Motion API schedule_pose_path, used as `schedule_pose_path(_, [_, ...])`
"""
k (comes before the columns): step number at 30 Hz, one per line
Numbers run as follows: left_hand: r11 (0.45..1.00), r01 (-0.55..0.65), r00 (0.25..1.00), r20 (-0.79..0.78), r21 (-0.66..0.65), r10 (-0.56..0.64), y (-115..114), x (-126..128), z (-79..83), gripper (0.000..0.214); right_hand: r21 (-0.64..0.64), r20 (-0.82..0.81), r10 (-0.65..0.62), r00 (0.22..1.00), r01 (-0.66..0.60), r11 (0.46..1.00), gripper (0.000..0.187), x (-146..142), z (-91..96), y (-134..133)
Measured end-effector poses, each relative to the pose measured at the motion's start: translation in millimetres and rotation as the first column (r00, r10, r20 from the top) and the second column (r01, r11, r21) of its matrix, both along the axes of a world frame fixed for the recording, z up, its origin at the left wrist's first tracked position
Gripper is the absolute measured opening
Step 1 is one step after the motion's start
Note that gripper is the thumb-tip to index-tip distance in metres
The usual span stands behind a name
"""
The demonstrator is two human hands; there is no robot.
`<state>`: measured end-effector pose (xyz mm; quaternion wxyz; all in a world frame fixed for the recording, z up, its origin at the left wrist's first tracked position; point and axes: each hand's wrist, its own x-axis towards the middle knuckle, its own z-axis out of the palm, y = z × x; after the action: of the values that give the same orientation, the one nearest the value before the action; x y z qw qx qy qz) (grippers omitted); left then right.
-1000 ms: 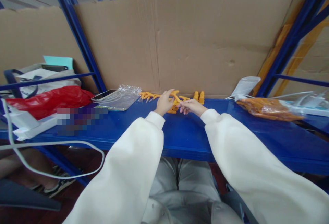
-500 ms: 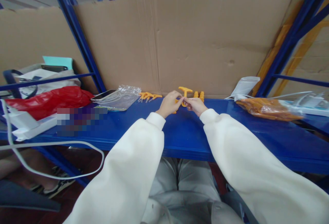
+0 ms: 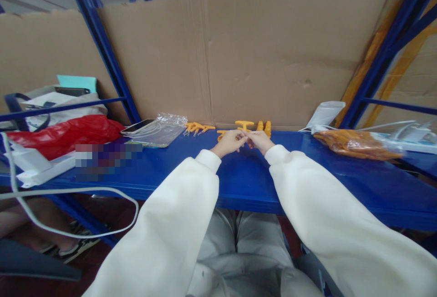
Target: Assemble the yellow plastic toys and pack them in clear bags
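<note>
My left hand (image 3: 229, 142) and my right hand (image 3: 261, 141) meet at their fingertips above the blue shelf, both closed in a pinch. A yellow T-shaped piece (image 3: 245, 124) rises just behind the fingertips, its crossbar at the top. Its lower end is hidden by my fingers, where my right hand seems to grip it. What my left fingers pinch is too small and covered to make out. Another yellow piece (image 3: 221, 133) shows partly behind my left hand. Beside my right hand stand yellow pieces (image 3: 264, 128) close together against the cardboard.
Yellow pieces with small metal chains (image 3: 198, 127) lie left of my hands, next to a clear plastic bag (image 3: 160, 135) and a phone (image 3: 139, 125). An orange packet (image 3: 355, 144) lies right. A red bag (image 3: 71, 133) and white power strip (image 3: 44, 169) are far left. Cardboard (image 3: 273, 51) backs the shelf (image 3: 249, 183).
The T-shaped piece has dropped slightly lower behind my fingers. My left hand has turned and moved a little down and right, uncovering a yellow piece behind it. My right hand has barely moved.
</note>
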<state>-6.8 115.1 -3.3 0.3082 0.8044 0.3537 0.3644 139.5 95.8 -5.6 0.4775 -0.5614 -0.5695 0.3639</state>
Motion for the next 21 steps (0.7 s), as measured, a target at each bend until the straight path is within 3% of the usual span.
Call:
schedule_pose_path(4, [0.961, -0.012, 0.971, 0.225, -0.276, 0.077, -2, 3, 4.8, 0.023, 0.010, -0.074, 0.072, 0.995, -0.072, 0.997, 0.033, 3, 2.0, -2])
schedule_pose_path(7, [0.917, -0.040, 0.915, 0.353, -0.397, 0.193, -1, 0, 7.8, 0.019, 0.020, -0.072, 0.094, 0.993, -0.093, 0.996, 0.024, 7, 1.0, 1])
schedule_pose_path(10, [0.890, -0.109, 0.850, 0.422, -0.444, 0.315, 8, -6, 10.1, 0.012, 0.034, 0.061, 0.037, 0.997, -0.039, 0.999, 0.021, 12, -3.4, 9])
schedule_pose_path(13, [0.860, -0.209, 0.783, 0.447, -0.465, 0.432, 26, -20, 14.7, 0.009, 0.128, 0.353, -0.048, 0.934, 0.002, 0.992, 0.016, 16, -10.8, 19])
schedule_pose_path(15, [0.829, -0.287, 0.738, 0.441, -0.479, 0.510, 42, -33, 19.0, 0.011, 0.233, 0.566, -0.105, 0.818, -0.036, 0.972, 0.018, 20, -17.2, 25])
schedule_pose_path(17, [0.771, -0.389, 0.712, 0.367, -0.505, 0.599, 59, -50, 22.1, 0.012, 0.259, 0.694, -0.105, 0.712, -0.111, 0.959, 0.029, 23, -24.7, 31])
schedule_pose_path(19, [0.681, -0.518, 0.702, 0.197, -0.518, 0.684, 72, -69, 22.1, 0.006, 0.261, 0.742, -0.092, 0.664, -0.160, 0.952, 0.037, 27, -32.6, 38])
schedule_pose_path(21, [0.641, -0.555, 0.695, 0.128, -0.530, 0.707, 80, -86, 18.5, 0.004, 0.278, 0.767, -0.087, 0.636, -0.206, 0.938, 0.041, 30, -39.5, 44])
